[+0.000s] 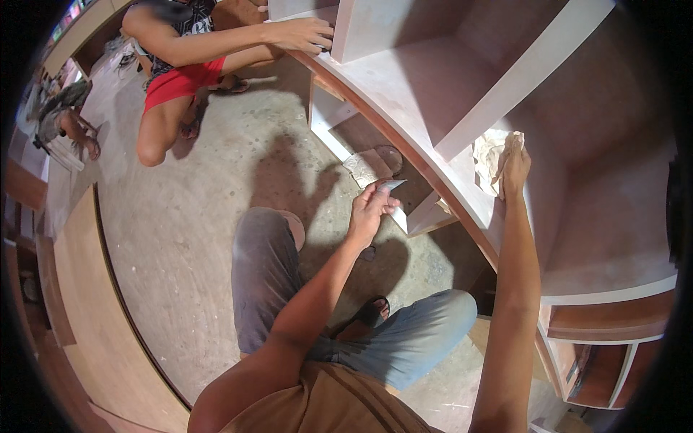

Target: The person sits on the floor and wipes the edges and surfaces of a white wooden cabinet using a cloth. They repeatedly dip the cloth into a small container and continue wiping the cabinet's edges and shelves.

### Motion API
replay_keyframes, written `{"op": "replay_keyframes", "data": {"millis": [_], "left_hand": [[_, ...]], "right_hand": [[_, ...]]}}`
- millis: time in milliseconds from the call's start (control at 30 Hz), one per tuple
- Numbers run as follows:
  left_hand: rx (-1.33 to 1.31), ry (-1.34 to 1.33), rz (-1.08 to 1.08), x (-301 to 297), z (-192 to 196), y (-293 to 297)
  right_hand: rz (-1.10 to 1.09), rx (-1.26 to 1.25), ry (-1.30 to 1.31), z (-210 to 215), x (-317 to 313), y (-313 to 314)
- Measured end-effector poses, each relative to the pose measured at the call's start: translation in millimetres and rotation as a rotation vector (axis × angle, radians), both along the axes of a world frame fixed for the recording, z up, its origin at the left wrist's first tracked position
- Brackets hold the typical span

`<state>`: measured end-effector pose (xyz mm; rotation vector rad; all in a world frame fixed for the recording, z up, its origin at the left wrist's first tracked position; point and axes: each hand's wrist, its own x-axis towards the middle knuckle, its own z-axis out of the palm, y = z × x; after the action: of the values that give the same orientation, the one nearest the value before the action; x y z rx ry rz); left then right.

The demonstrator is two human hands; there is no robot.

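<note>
My left hand (370,213) is raised in front of the cabinet, its fingers closed on a small flat grey piece (392,185) with a pointed corner; its exact kind is unclear. Further right, my right hand (515,167) reaches into the pale, whitish cabinet (404,79). A crumpled cream cloth (489,160) is gripped in it, against the cabinet surface beside an upright divider (530,76). The fingertips of that hand are partly hidden by the cloth.
A white-edged open frame (326,133) stands under the cabinet's edge, with another crumpled cloth (367,167) on it. At upper left a person in red shorts (180,83) squats, one hand at the cabinet. A long wooden panel (108,310) lies left on the concrete floor (195,238).
</note>
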<state>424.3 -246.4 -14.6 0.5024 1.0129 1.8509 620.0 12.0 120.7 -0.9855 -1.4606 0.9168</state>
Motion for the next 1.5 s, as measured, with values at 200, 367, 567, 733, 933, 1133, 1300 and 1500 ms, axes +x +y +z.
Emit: {"op": "replay_keyframes", "data": {"millis": [200, 367, 567, 733, 933, 1133, 1300, 1500], "left_hand": [[-0.204, 0.224, 0.115, -16.0, -20.5, 4.3], [-0.076, -0.013, 0.272, -41.7, -2.8, 20.2], [-0.086, 0.081, 0.614, -63.5, 42.4, 57.7], [-0.089, 0.365, 0.772, -74.8, 55.3, 93.4], [-0.111, 0.898, 0.683, -28.3, 62.5, 97.6], [-0.204, 0.849, 0.833, -47.6, 65.8, 132.8], [-0.081, 0.534, 0.855, -52.1, 73.7, 145.7], [-0.05, 0.476, 0.83, -70.8, 69.9, 148.5]], "right_hand": [[-0.001, -0.096, -0.016, 1.2, 2.7, 1.4], [0.034, -0.068, -0.007, 0.9, 1.0, 1.8], [0.011, -0.104, -0.047, 2.5, 4.3, 1.1], [-0.015, -0.087, -0.131, 7.1, 0.6, -4.5], [-0.002, -0.036, -0.039, -3.1, 1.8, 6.4], [-0.031, 0.01, 0.015, -9.2, 1.1, 12.5], [-0.008, -0.116, -0.205, -6.9, 15.8, 23.7], [-0.038, 0.052, -0.081, 4.8, -3.4, -4.6]]}}
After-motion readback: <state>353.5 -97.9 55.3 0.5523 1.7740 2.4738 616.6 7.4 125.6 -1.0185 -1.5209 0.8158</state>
